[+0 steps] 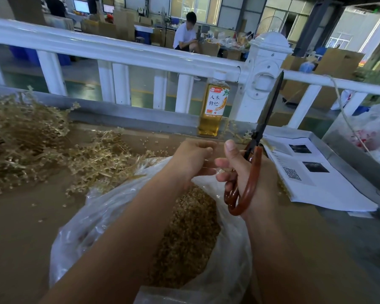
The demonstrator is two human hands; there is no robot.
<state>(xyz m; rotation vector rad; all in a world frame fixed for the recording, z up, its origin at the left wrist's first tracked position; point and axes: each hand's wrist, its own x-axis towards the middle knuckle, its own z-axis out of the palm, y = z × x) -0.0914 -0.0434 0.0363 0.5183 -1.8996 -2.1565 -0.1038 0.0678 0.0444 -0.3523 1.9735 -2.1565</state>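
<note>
My right hand [248, 170] grips the red-brown handles of a pair of scissors [260, 137], whose dark closed blades point up and slightly right. My left hand [192, 159] hovers just left of it over a clear plastic bag [101, 218], fingers loosely curled; whether it pinches a small piece is unclear. The bag's mouth is wide and holds a heap of small golden cut pieces [189, 233]. A pile of golden plastic sprigs [29, 143] lies on the brown table [20, 238] at the left.
A bottle of amber drink [213, 106] stands at the table's back edge against a white railing [123, 53]. Printed sheets with a QR code [312, 172] lie at the right, with plastic bags [373, 128] beyond. A person sits in the far workshop.
</note>
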